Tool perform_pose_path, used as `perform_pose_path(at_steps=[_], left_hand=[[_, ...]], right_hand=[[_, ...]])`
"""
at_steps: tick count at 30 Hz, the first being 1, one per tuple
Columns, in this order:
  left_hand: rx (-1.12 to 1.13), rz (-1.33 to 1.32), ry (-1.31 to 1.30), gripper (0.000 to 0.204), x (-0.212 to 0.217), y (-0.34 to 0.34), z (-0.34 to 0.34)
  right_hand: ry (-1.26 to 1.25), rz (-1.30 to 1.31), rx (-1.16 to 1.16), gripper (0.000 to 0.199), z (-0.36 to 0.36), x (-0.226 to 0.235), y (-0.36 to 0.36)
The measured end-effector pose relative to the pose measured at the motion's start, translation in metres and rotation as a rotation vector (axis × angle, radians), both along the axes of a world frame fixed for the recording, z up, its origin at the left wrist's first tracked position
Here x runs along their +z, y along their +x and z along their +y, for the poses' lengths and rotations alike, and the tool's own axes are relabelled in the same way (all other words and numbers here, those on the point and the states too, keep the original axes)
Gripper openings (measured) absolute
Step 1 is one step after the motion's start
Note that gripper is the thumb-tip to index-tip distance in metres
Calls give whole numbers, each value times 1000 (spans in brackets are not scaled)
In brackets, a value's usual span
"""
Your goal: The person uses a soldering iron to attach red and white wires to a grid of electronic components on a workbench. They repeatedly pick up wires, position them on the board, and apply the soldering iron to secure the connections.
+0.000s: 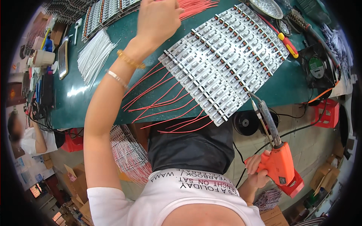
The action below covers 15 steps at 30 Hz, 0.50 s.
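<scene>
My right hand (pixel 258 169) is wrapped round the handle of an orange soldering gun (pixel 281 164). Its long metal barrel points up at the board panel, and the tip is at the panel's lower right edge. The white circuit-board panel (pixel 226 60) lies tilted on the table, with rows of small parts. Several red wires (pixel 162 103) stick out from its lower left side and hang past the table edge. My left hand (pixel 160 20) is at the far edge of view, beside a bundle of loose red wires (pixel 196 7). Its fingers look curled; the tips are cut off.
White wires (pixel 96 54) and a phone (pixel 63 60) lie on the green table (pixel 75 101) at left. More panels (pixel 109 15) stand behind. At right are a yellow-red screwdriver (pixel 288 45), a metal dish (pixel 267 8) and a black fan (pixel 316 67). Another person (pixel 34 137) sits far left.
</scene>
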<state>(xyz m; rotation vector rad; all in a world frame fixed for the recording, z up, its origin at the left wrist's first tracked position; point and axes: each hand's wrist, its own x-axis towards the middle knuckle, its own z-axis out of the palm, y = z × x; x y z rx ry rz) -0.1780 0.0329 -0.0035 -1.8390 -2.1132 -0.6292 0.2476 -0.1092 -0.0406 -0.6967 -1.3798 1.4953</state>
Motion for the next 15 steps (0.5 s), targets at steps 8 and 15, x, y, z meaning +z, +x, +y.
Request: perform_pose_path(at_steps=[8, 15], left_hand=[[-78, -831, -79, 13, 45, 62, -125], [-46, -798, -217, 10, 19, 132, -204]], right_hand=[[-19, -16, 10, 68, -10, 9, 4], [-56, -179, 74, 80, -32, 14, 27]])
